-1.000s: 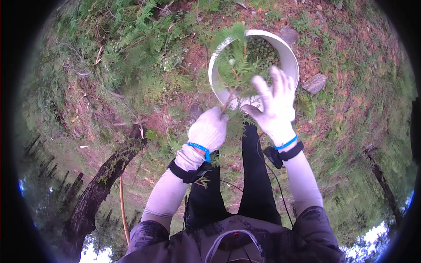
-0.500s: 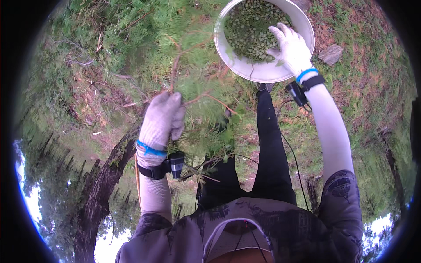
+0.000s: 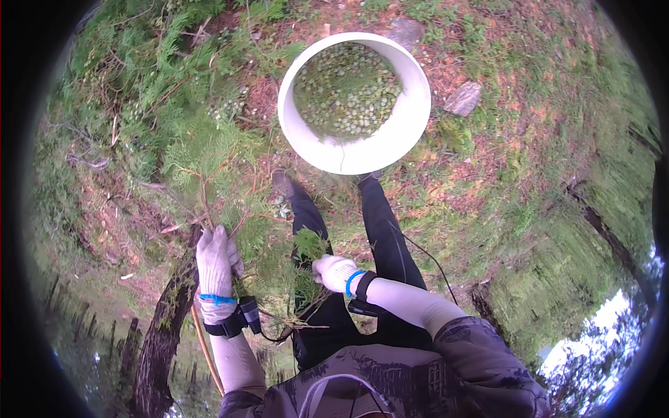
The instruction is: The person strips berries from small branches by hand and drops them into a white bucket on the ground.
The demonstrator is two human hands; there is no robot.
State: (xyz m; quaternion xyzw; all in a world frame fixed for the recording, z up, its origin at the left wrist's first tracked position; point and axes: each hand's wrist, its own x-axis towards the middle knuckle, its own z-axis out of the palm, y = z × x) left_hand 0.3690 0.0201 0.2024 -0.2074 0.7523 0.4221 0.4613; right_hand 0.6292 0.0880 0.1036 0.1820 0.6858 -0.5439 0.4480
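Observation:
My left hand (image 3: 217,261), in a white knit glove, is closed around the stem of a leafy evergreen branch (image 3: 202,157). Flat, feathery green sprays fan out beyond the fingers and hang down beside the wrist. My right hand (image 3: 333,270), gloved the same way, pinches a green sprig (image 3: 311,245) at the branch's lower right; the fingertips are partly hidden by foliage. Ahead of my feet stands a white bucket (image 3: 412,111). Small pale-green cones or seed pods (image 3: 355,97) lie in it with bits of greenery.
A dark tree trunk (image 3: 164,327) leans at the left, near my left forearm. More cut evergreen foliage (image 3: 146,83) is piled at the far left. A flat rock (image 3: 463,99) lies right of the bucket. A black cable (image 3: 432,261) runs beside my right leg.
My right hand has left the bucket and come back to the branch, where its fingers have closed. My left hand with the branch sits lower and further left; the bucket appears further left in view.

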